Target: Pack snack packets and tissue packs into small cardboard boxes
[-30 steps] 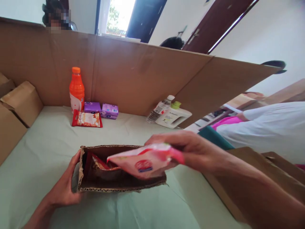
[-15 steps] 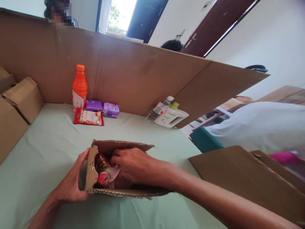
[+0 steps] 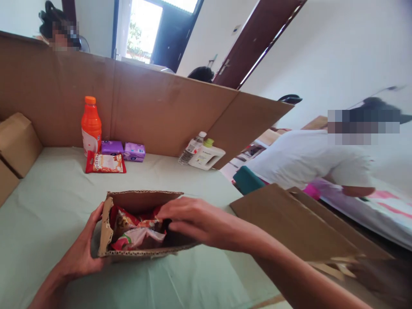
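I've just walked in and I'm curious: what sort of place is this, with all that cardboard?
Probably a room used as a makeshift packing station: a cardboard screen fences a cloth-covered table, snack packets lie in the small box the left hand holds, and another person bends over a neighbouring surface.

— What do we have before us?
— The small box (image 3: 141, 253) sits on the worktop (image 3: 48, 193), nearest us. Our left hand (image 3: 80, 257) is on its left wall. Our right hand (image 3: 189, 219) reaches in from the right, over the snack packets (image 3: 138, 236) inside.
— And behind it?
— Far back stands the cardboard screen (image 3: 154, 107). At its foot on the left is the drink bottle (image 3: 91, 126), with two small packs (image 3: 112, 147) just right of it and a flat packet (image 3: 105, 163) before them. Further right, the water bottle (image 3: 192, 149) touches the jug (image 3: 207, 156), on its left.
— The sides?
— Closed boxes (image 3: 17, 141) are at our left and a cardboard sheet (image 3: 289, 219) at our right, with another person (image 3: 305, 154) beyond it.
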`<state>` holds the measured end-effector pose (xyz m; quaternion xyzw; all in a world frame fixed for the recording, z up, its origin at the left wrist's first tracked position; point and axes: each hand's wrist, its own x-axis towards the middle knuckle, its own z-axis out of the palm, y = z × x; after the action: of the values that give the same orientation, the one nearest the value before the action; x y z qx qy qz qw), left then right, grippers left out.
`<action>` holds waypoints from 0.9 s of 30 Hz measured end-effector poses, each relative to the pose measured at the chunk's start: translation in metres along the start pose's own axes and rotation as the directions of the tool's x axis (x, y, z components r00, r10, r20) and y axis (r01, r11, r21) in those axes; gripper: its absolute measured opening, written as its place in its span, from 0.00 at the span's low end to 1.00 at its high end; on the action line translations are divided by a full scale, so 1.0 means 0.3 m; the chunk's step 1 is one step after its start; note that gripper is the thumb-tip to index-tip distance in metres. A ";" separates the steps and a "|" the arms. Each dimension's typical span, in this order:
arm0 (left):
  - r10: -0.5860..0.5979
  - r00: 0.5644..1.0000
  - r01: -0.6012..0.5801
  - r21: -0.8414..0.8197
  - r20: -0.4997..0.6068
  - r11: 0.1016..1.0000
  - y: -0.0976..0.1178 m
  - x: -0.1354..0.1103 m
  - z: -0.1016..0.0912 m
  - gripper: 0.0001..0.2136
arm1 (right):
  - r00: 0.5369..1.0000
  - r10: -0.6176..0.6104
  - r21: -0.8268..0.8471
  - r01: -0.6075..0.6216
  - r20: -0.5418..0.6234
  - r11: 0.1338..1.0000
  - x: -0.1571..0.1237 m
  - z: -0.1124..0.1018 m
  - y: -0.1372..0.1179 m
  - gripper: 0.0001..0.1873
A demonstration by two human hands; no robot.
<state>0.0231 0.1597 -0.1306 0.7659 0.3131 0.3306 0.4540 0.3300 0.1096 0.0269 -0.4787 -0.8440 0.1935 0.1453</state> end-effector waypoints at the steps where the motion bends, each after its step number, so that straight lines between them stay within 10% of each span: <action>1: 0.006 1.000 -0.006 0.004 -0.003 1.000 -0.004 0.003 -0.002 0.52 | 0.994 0.037 0.023 -0.034 -0.100 0.999 -0.053 -0.017 0.011 0.12; 8: 0.092 0.995 -0.086 0.136 -0.033 0.987 0.020 -0.020 0.009 0.45 | 0.926 0.147 0.016 -0.151 -0.347 0.988 -0.339 0.136 0.098 0.33; 16: 0.310 0.918 -0.182 0.430 -0.249 0.884 0.187 -0.064 0.087 0.28 | 0.835 0.054 -0.064 -0.106 -0.547 0.992 -0.286 0.293 0.100 0.29; 23: 0.114 0.927 0.032 0.378 -0.357 0.925 0.186 -0.039 0.089 0.26 | 0.825 0.168 0.135 -0.112 -0.540 0.985 -0.268 0.338 0.097 0.24; 27: 0.109 0.912 0.071 0.415 -0.395 0.907 0.196 -0.027 0.093 0.27 | 0.744 0.106 0.005 -0.137 -0.660 0.991 -0.245 0.317 0.128 0.32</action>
<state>0.0509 0.1167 -0.0895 0.7623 0.4570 0.4128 0.1993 0.3545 0.0462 -0.0794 -0.5730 -0.7100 0.0031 0.4094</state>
